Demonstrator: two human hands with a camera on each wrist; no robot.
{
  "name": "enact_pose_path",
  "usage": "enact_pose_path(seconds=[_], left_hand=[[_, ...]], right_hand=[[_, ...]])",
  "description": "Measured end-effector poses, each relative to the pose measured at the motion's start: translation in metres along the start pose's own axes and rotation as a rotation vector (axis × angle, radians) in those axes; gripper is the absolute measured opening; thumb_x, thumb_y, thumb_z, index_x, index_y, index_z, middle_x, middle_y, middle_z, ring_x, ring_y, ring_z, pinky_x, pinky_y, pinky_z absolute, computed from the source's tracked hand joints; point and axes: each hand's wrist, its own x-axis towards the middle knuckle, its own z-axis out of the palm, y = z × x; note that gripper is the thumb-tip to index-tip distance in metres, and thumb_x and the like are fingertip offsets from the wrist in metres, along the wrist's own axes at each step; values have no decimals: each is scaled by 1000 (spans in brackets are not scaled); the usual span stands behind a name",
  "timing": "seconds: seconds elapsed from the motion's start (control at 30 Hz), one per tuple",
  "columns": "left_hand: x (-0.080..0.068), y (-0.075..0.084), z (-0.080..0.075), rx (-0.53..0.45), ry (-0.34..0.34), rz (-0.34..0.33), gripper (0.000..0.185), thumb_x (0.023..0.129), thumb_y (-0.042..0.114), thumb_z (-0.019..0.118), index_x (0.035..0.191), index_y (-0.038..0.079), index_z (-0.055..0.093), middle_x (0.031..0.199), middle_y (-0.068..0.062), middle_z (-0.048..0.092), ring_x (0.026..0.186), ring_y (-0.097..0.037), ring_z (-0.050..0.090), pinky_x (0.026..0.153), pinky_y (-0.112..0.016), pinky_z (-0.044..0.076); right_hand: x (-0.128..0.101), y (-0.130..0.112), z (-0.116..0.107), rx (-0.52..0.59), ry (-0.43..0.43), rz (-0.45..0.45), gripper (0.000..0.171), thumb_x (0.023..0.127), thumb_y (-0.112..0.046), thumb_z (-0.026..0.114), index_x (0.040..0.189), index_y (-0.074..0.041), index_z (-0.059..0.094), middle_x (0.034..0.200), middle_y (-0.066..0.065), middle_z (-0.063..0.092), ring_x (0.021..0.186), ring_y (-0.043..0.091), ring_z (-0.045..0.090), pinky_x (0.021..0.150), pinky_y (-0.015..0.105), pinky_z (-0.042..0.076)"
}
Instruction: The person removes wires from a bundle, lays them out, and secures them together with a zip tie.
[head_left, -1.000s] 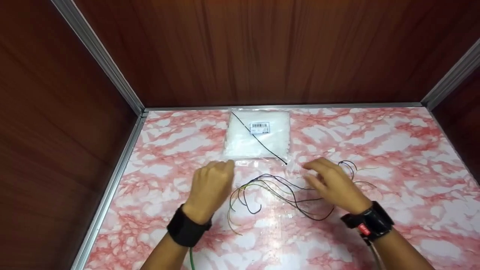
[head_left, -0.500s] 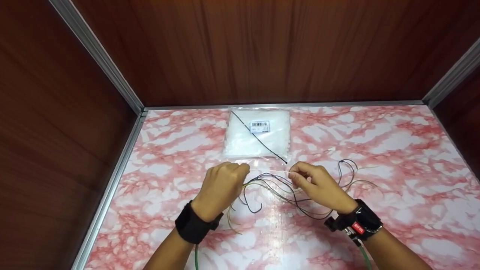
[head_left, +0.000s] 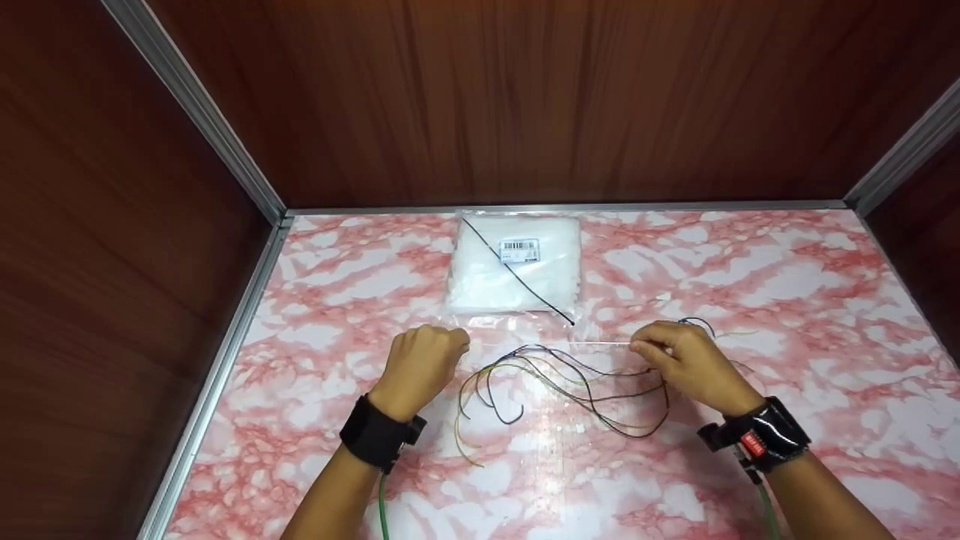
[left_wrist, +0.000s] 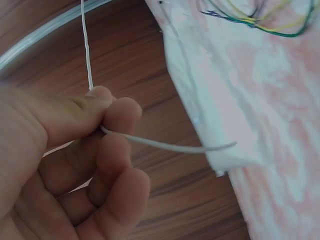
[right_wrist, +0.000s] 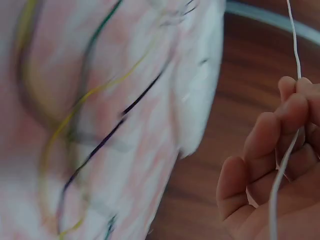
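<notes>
A thin white cable tie (head_left: 551,344) stretches level between my two hands above the marbled table (head_left: 787,300). My left hand (head_left: 424,360) pinches one end of the white tie (left_wrist: 150,143) between thumb and fingers. My right hand (head_left: 679,358) pinches the other end of the tie (right_wrist: 285,165). Below the tie lies a loose tangle of thin black, yellow and green wires (head_left: 555,382). A clear bag of white cable ties (head_left: 517,266) with a barcode label sits behind, and a black tie (head_left: 525,281) lies slantwise across it.
Brown wooden walls with aluminium edging (head_left: 225,150) close in the table on the left, back and right. Black wrist straps (head_left: 375,439) sit on both forearms. More of the wires (head_left: 697,334) loop beside my right hand.
Both hands closed in and took hold of the white tie above the wires. They then drew apart, the right hand moving rightwards, so the tie now spans wider between them.
</notes>
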Motion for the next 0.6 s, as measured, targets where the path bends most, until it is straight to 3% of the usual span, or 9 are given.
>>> enact_pose_path(seconds=[0.23, 0.37, 0.6], left_hand=[[-7, -11, 28, -4, -152, -64, 33, 85, 12, 70, 59, 20, 53, 57, 1, 54, 53, -20, 58, 44, -37, 43], [-7, -13, 37, 22, -187, -65, 31, 82, 6, 66, 56, 18, 55, 57, -1, 55, 51, -21, 56, 42, -37, 42], [-4, -16, 44, -3, -299, -143, 33, 80, 9, 66, 54, 21, 50, 56, 3, 50, 53, -17, 52, 45, -37, 40]], right_hand=[[-17, 39, -9, -122, -46, 78, 9, 90, -8, 68, 89, -15, 74, 78, -3, 64, 69, 8, 57, 60, 25, 47], [-25, 56, -16, -191, -62, 93, 12, 88, -4, 69, 89, -14, 76, 78, -4, 65, 71, 8, 60, 62, 29, 50], [-37, 76, -26, -309, -43, 118, 10, 87, -6, 71, 86, -14, 76, 76, -4, 67, 68, 11, 61, 65, 39, 49]])
